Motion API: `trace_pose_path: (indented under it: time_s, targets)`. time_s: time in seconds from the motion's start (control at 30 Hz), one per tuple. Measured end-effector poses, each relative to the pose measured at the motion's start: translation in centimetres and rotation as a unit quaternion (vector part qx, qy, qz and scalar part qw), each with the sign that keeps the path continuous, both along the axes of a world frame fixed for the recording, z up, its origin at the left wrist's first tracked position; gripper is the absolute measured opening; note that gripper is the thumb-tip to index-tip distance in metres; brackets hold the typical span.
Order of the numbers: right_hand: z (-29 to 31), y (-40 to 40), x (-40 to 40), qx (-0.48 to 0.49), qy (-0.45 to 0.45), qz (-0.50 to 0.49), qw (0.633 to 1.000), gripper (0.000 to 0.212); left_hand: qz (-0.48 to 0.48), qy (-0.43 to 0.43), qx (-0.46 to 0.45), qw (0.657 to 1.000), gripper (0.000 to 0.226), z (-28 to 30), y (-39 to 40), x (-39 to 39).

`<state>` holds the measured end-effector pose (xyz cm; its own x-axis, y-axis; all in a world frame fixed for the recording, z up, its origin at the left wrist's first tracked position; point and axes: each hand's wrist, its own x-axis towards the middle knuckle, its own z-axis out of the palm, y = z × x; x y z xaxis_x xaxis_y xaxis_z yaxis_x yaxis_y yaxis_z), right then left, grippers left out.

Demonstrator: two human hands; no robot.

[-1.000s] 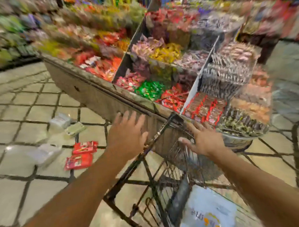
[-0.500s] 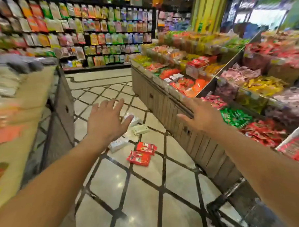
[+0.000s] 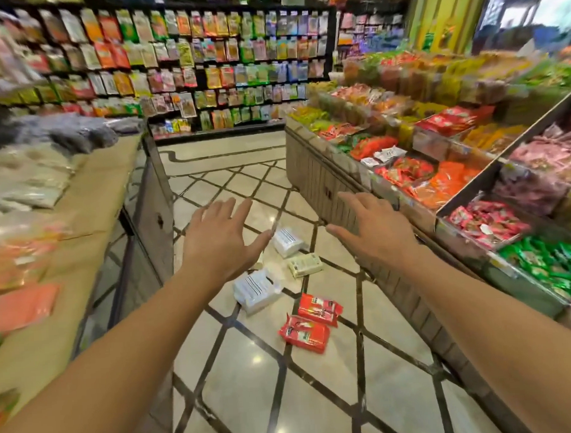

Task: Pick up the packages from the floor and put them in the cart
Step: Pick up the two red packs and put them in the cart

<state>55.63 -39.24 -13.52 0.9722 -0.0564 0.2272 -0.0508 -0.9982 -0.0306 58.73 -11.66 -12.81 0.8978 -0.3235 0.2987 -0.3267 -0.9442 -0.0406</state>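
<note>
Several packages lie on the tiled floor in the aisle ahead. Two red packages (image 3: 305, 333) (image 3: 319, 309) lie nearest, side by side. A white package (image 3: 256, 289) lies behind them, a pale cream package (image 3: 305, 264) further on, and another white package (image 3: 287, 242) beyond that. My left hand (image 3: 220, 242) is stretched out above the white packages, fingers spread, holding nothing. My right hand (image 3: 373, 232) reaches forward at the same height, fingers spread and empty. The cart is out of view.
A wooden display bin (image 3: 328, 185) full of snack bags runs along the right of the aisle. A low counter (image 3: 90, 205) with goods stands on the left. A wall rack of hanging packets (image 3: 205, 66) closes the far end.
The view has swung from the cart to the aisle, and the cart has left the frame. Both hands stay outstretched and empty, and the floor packages now lie lower and nearer.
</note>
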Motion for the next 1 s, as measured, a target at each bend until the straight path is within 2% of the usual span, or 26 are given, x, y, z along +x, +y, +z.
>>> trace_pose_path:
  time_s: [0.13,0.3,0.43,0.63,0.77,1.0]
  targets:
    - [-0.7,-2.0,8.1,0.005,0.002,-0.015,1.000,0.081,-0.015,-0.019,-0.003,1.000,0.087,-0.8,-1.3,8.0]
    - [-2.2,-3.5,16.0,-0.006,0.034,-0.038,0.999,0.083,-0.014,0.017,-0.001,1.000,0.090,-2.8,-2.5,16.8]
    - [-3.9,-4.7,21.7,0.008,0.025,-0.042,0.999,0.076,-0.007,0.038,-0.007,0.999,0.087,-5.4,-4.3,23.2]
    - [-8.5,-6.8,31.2,0.003,0.042,-0.046,0.998,0.076,-0.035,0.070,-0.013,0.997,0.085,-10.8,-7.5,33.7]
    - [-11.8,-8.5,38.3,-0.002,0.088,-0.054,0.995,0.079,-0.061,0.090,-0.031,0.994,0.077,-15.0,-9.9,41.7]
    - [-19.4,-11.3,49.8,0.008,0.146,-0.076,0.986,0.077,-0.051,0.157,-0.037,0.986,0.077,-24.7,-12.9,52.8]
